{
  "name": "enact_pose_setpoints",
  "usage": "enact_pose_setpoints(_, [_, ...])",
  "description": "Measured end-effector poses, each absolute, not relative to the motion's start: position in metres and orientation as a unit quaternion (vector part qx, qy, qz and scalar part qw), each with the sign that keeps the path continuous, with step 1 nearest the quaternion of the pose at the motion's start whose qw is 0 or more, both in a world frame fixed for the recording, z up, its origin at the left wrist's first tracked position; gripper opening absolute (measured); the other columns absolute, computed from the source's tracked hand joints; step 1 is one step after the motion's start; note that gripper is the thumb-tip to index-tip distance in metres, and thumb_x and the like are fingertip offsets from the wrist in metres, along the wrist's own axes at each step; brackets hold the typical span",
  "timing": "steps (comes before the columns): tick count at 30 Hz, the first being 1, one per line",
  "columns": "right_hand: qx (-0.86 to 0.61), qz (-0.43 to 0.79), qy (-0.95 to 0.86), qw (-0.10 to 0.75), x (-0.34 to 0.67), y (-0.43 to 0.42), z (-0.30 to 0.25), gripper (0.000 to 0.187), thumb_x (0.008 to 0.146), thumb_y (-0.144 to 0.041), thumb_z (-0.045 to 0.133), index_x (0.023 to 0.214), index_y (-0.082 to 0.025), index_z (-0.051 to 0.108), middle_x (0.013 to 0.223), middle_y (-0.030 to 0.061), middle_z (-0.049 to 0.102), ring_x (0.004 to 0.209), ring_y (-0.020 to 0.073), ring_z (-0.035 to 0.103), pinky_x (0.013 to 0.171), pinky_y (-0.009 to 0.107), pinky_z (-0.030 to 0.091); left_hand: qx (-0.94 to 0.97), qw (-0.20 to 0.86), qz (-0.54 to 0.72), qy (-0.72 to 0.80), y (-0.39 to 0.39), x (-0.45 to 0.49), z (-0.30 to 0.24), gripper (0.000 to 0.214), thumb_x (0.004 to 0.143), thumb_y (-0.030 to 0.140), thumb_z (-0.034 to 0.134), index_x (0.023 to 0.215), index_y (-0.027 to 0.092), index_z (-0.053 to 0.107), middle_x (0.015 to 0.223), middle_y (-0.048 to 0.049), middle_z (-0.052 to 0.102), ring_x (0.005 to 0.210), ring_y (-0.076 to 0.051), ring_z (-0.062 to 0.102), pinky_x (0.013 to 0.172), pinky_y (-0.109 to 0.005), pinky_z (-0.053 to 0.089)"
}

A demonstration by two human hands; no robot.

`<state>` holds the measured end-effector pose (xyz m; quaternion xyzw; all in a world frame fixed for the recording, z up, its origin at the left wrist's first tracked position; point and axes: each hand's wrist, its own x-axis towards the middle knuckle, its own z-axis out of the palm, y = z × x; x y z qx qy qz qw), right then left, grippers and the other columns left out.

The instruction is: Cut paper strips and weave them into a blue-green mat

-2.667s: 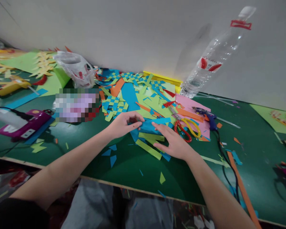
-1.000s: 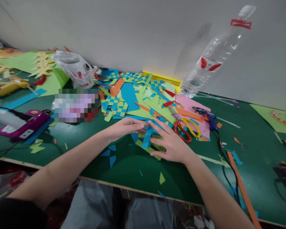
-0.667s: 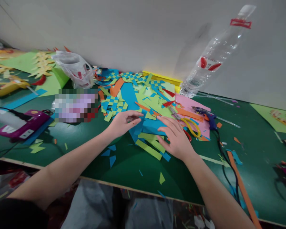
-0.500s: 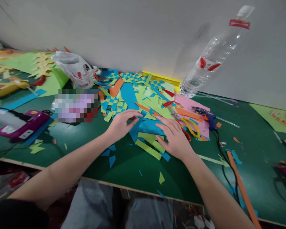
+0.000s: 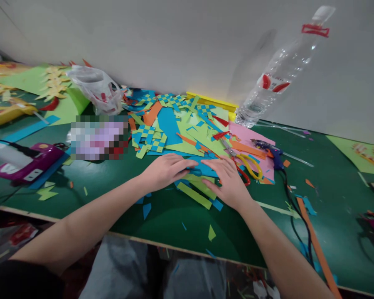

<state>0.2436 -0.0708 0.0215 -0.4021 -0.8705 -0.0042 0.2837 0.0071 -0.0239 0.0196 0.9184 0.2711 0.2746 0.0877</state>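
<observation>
While a creased blue paper piece (image 5: 208,170) lies near the middle of the green table (image 5: 252,234), the bare left hand (image 5: 162,172) curls at its left end; blur hides whether thumb and fingers grip it. The right hand (image 5: 229,178), loosely spread and gripping nothing, rests fingertips at its right end. That piece seems only partly folded; blue-and-green checkered woven paper (image 5: 148,135) behind looks done. At least three lime paper strips (image 5: 194,195) lie nearer the front edge, one pair of red-and-yellow-handled scissors (image 5: 252,165) rightward, one clear plastic bottle (image 5: 277,84) at the back edge.
</observation>
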Motion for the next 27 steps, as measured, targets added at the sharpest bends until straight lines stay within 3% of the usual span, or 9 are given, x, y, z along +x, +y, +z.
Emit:
enact_pose_setpoints(6, [-0.397,0.012,-0.871,0.289,0.242,-0.071,0.021,0.029,0.088,-0.04,0.06,0.112,-0.023,0.06,0.101,0.0046,0.072,0.1,0.022,0.064,0.108,0.048,0.033,0.926,0.093,0.26,0.258,-0.025,0.007,0.018,0.03,0.093,0.028,0.048,0.12,0.024,0.061,0.095,-0.007,0.072,0.089,-0.018,0.066,0.082,-0.03,0.05])
enact_pose_setpoints(14, [-0.395,0.042,-0.868,0.299,0.239,-0.071,0.017,0.016,0.089,-0.033,0.059,0.097,-0.022,0.066,0.088,0.0035,0.073,0.087,0.0187,0.067,0.107,0.049,0.036,0.924,0.126,0.279,0.229,-0.026,0.006,0.017,0.03,0.091,0.027,0.053,0.121,0.027,0.061,0.099,-0.0063,0.072,0.09,-0.018,0.066,0.083,-0.031,0.049])
enact_pose_setpoints(23, [-0.434,0.02,-0.817,0.379,0.246,-0.066,0.017,0.012,0.09,-0.029,0.057,0.094,-0.023,0.067,0.087,0.0036,0.073,0.082,0.0201,0.067,0.093,0.045,0.047,0.842,0.207,0.346,0.359,-0.021,0.004,0.024,0.033,0.087,0.034,0.06,0.118,0.021,0.06,0.098,-0.0047,0.073,0.094,-0.019,0.067,0.088,-0.032,0.05])
enact_pose_setpoints(27, [-0.454,0.006,-0.796,0.4,0.249,-0.065,0.018,0.011,0.089,-0.028,0.057,0.092,-0.024,0.066,0.086,0.0038,0.072,0.083,0.0216,0.066,0.089,0.044,0.05,0.782,0.277,0.358,0.429,-0.018,0.002,0.026,0.034,0.08,0.042,0.067,0.106,0.02,0.066,0.098,-0.0047,0.072,0.085,-0.018,0.067,0.081,-0.029,0.052])
